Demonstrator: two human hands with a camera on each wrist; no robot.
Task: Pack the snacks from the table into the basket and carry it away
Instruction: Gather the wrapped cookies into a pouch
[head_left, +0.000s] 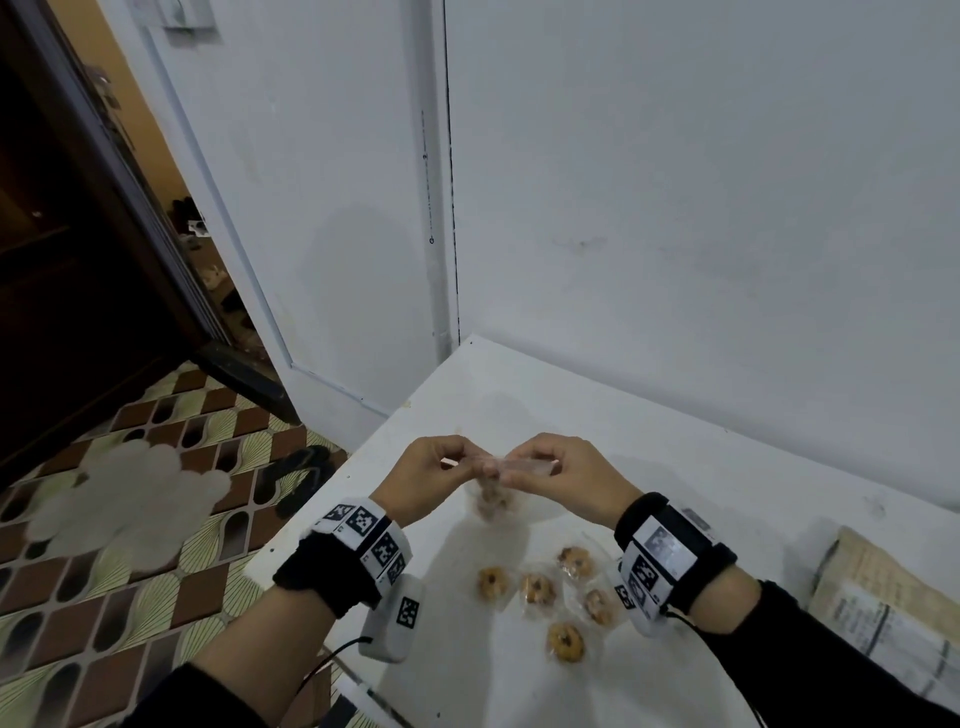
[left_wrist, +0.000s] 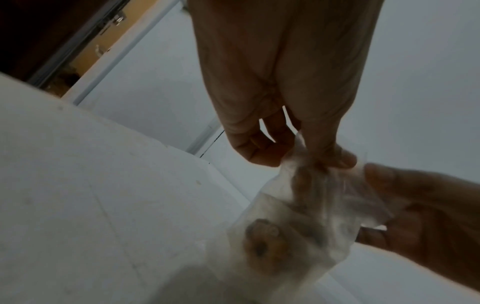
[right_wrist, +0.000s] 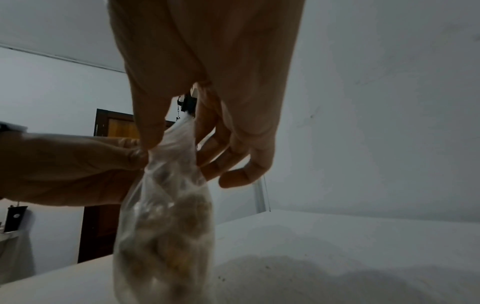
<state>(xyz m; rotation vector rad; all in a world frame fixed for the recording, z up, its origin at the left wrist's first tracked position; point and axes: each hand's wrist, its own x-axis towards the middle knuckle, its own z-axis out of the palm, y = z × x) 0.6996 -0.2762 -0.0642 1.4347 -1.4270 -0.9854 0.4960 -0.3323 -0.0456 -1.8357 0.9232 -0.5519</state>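
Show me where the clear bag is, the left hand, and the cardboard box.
clear bag (right_wrist: 166, 216), right wrist view, on its bulging middle with snacks inside.
left hand (head_left: 421, 480), head view, on its back.
cardboard box (head_left: 883, 597), head view, on its top face.

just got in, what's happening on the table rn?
Both hands, left hand and right hand, pinch the top of a clear plastic bag holding cookies, lifted above the white table. Five wrapped cookies lie loose on the table. A cardboard box sits at the right. No basket is in view.
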